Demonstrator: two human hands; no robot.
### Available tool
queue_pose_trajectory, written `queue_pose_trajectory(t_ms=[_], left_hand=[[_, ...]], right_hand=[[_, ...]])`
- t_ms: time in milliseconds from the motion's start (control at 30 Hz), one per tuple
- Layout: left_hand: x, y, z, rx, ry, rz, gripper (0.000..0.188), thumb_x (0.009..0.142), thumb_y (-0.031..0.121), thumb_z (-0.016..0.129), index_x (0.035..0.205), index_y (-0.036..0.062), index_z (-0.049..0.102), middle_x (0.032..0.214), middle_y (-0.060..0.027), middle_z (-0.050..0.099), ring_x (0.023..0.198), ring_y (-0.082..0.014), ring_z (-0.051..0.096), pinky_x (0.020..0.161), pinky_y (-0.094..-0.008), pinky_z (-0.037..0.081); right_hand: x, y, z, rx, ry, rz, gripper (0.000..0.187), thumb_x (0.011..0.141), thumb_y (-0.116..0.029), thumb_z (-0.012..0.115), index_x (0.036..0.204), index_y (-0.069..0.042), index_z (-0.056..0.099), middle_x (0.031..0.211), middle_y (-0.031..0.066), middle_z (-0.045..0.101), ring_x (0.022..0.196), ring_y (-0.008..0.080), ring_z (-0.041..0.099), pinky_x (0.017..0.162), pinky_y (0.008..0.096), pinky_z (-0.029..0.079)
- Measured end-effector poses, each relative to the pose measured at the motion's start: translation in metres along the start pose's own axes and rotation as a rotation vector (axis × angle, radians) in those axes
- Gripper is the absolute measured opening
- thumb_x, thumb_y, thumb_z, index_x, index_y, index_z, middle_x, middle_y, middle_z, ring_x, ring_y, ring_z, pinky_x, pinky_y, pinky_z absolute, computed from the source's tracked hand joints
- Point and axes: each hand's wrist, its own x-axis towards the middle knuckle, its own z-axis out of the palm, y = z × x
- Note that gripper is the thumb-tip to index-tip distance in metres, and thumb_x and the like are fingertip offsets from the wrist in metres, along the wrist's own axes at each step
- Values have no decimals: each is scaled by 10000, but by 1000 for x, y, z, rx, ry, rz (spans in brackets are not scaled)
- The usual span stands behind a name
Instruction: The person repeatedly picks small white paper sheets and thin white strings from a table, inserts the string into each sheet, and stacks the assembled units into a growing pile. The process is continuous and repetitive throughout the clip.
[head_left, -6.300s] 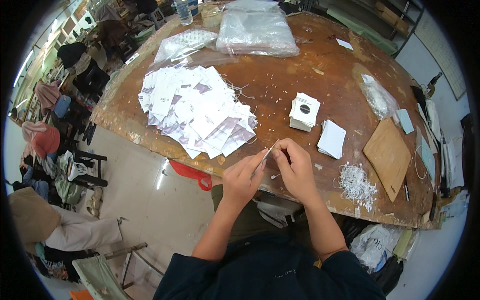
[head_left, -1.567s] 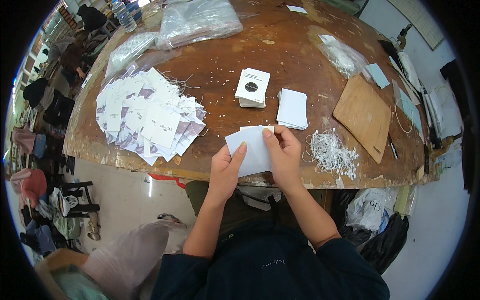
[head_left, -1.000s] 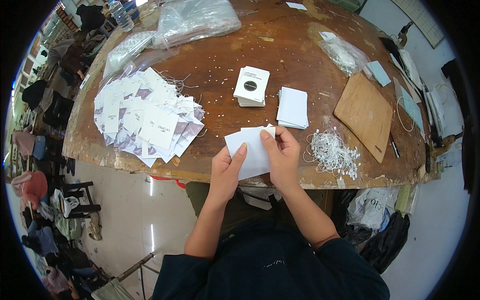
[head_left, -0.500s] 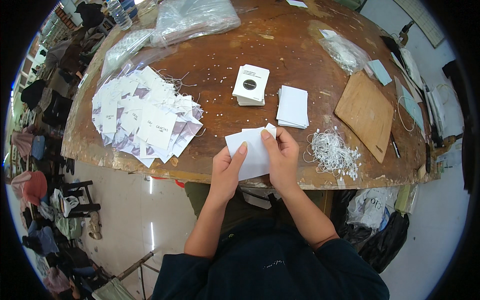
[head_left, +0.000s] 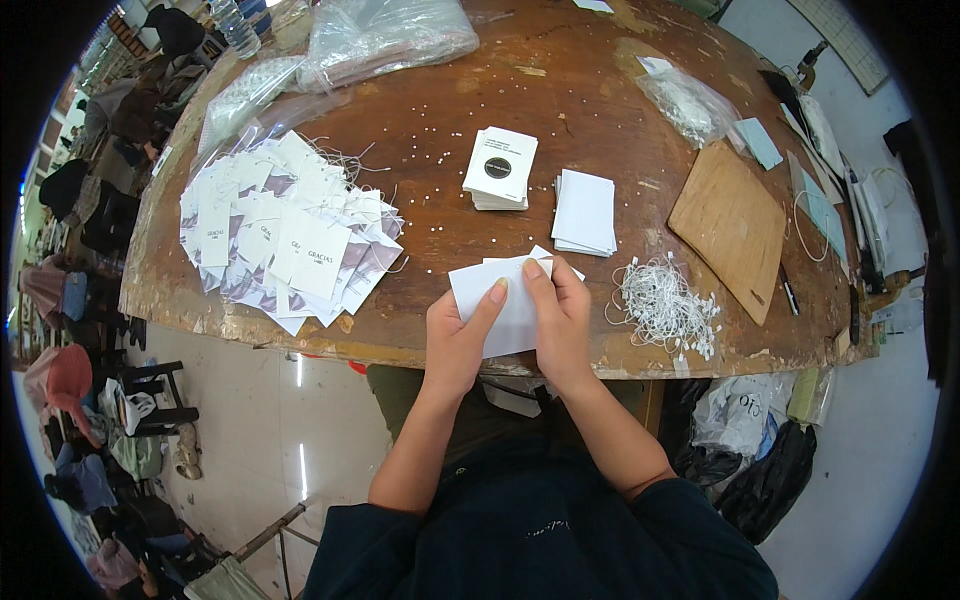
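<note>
Over the table's near edge, a few white cards (head_left: pixel 511 318) are held slightly fanned between both hands. My left hand (head_left: pixel 458 335) grips their left side, thumb on top. My right hand (head_left: pixel 562 318) pinches the right side, its thumb near the upper edge. The fingers beneath the cards are hidden. Just beyond stands a stack of blank white cards (head_left: pixel 585 212). Left of it rises a stack of printed cards (head_left: pixel 499 167) with a black round mark. To the right lies a tangled heap of white tag strings (head_left: pixel 667 308). A large pile of strung tags (head_left: pixel 290 235) spreads at the left.
Clear plastic bags (head_left: pixel 390 38) lie at the far left of the worn wooden table (head_left: pixel 560 100). A wooden board (head_left: pixel 728 232) and a bag of white bits (head_left: pixel 690 105) are on the right. Black bags (head_left: pixel 770 485) sit below the right edge. People (head_left: pixel 85 490) are at far left.
My left thumb has slid slightly right across the cards, closer to the right thumb. A card corner now shows beyond my right hand. The stacks and piles stay in place.
</note>
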Motion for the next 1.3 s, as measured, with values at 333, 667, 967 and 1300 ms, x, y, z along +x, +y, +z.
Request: queue_pose_trajectory(t_ms=[333,667,967,1300], left_hand=[[-1,0,1,33,15,21,248,953,161,649,1111,-30,655,992,-55,688,851,-82,629,739,-243,517],[1,-1,-5,126,100,75,243,941,168,667,1062,-42,675,943,-60,695,822,-86,629,711,-243,508],[11,0,-14,272,126,105,263,923,184,692,1031,-56,682,914,-55,699,796,-89,619,710,-257,495],[10,7,-13,522,84,111,215,906,143,686,943,-68,692,762,-72,697,686,-91,621,635,-259,495]], right_hand=[[0,2,-1,23,-21,11,218,1011,-209,537,896,-27,574,826,-3,585,748,32,494,653,226,423],[-4,-7,-29,-656,81,-443,157,901,-131,645,989,-5,614,811,75,587,722,174,551,669,296,453],[-3,-44,-121,-1550,-261,-632,346,727,-42,667,1071,-9,642,1029,100,603,899,260,575,776,363,509],[28,-41,-133,-1415,-153,-460,262,767,12,679,1028,-1,660,1023,122,625,913,304,607,793,383,512]])
